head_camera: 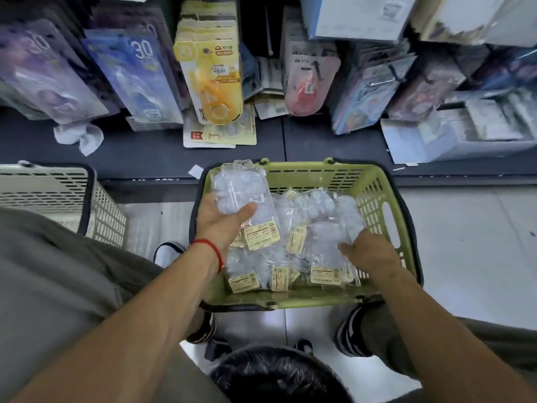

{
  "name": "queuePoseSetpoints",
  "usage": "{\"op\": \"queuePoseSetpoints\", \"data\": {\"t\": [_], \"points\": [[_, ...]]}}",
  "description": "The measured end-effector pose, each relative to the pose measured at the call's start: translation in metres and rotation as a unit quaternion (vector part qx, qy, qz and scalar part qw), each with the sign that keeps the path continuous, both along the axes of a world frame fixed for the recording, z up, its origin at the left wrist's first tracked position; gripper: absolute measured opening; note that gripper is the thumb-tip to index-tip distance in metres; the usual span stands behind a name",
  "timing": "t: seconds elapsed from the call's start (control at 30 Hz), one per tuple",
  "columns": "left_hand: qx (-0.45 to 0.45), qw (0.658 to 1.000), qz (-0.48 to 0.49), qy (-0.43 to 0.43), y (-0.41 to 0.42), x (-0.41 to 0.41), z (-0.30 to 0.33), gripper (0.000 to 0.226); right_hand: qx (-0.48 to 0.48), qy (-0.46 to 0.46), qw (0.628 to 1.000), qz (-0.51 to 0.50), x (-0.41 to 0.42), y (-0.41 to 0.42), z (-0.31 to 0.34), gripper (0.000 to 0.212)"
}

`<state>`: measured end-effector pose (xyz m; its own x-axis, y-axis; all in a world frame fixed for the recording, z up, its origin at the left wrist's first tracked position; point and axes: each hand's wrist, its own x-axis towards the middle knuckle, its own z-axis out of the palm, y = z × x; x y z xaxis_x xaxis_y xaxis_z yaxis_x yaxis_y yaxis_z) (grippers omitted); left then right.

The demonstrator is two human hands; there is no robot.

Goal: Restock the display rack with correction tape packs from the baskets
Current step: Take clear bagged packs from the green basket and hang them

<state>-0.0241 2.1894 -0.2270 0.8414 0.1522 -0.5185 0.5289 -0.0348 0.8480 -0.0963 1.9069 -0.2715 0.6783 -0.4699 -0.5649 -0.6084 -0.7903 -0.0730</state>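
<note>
A green basket (374, 181) on the floor in front of me holds several clear correction tape packs (302, 228) with yellow labels. My left hand (220, 219) grips one clear pack (241, 193) and holds it up over the basket's left side, thumb across its front. My right hand (369, 251) reaches into the right side of the basket, and its fingers close on a pack (325, 242) lying in the pile. Above the basket, the display rack (212, 74) carries hanging yellow, blue, purple and pink carded packs.
A beige basket (58, 193) stands at the left. A dark shelf ledge (145, 152) runs below the rack, with a crumpled white wrapper (81, 138) and loose yellow cards (223, 135) on it. White boxes (465, 135) fill the right. A black-lined bin (276, 376) sits between my feet.
</note>
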Motion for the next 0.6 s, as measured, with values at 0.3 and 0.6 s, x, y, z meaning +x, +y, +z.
{"op": "queuePoseSetpoints", "data": {"t": [0.3, 0.6], "points": [[-0.013, 1.0, -0.028, 0.0, 0.001, -0.014, -0.003, 0.079, 0.091, -0.078, 0.986, -0.119, -0.021, 0.023, -0.031, 0.098], [-0.085, 0.993, -0.08, -0.017, -0.003, -0.029, 0.006, 0.079, 0.453, -0.148, 0.842, -0.251, -0.016, -0.015, 0.063, 0.046]]}}
